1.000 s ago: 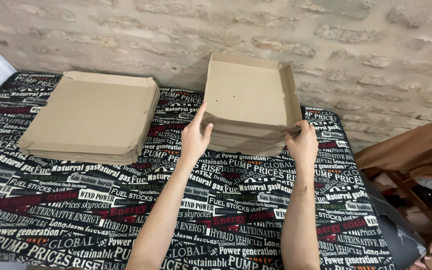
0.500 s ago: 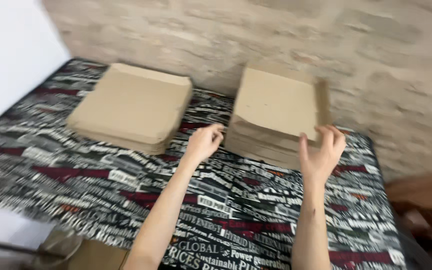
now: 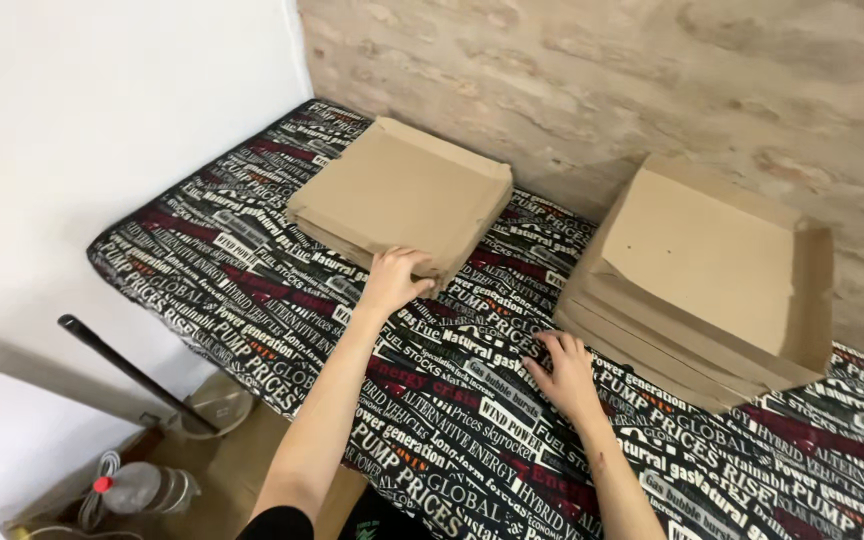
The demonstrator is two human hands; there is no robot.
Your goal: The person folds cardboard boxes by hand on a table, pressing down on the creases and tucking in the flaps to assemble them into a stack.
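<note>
Head view of a table [image 3: 202, 262] draped in a black cloth printed with white and red lettering, standing against a rough stone wall [image 3: 652, 80]; two piles of flat brown cardboard boxes are lying on it. The left hand [image 3: 395, 277] is gripping the near corner of the closed box stack [image 3: 402, 195] at the left, fingers curled shut over its edge; the right hand [image 3: 564, 372] is resting flat on the cloth with fingers spread, holding nothing, just short of the open-tray stack [image 3: 702, 270] at the right. The two stacks are sitting well apart, neither one lifted. Judged from this, the step in hand is taking hold of the left stack; the next move is calling for the right hand to cross over and support that stack's other side. A dark pole [image 3: 132, 372] and a clear bottle [image 3: 142, 490] are standing below the table's left end.
</note>
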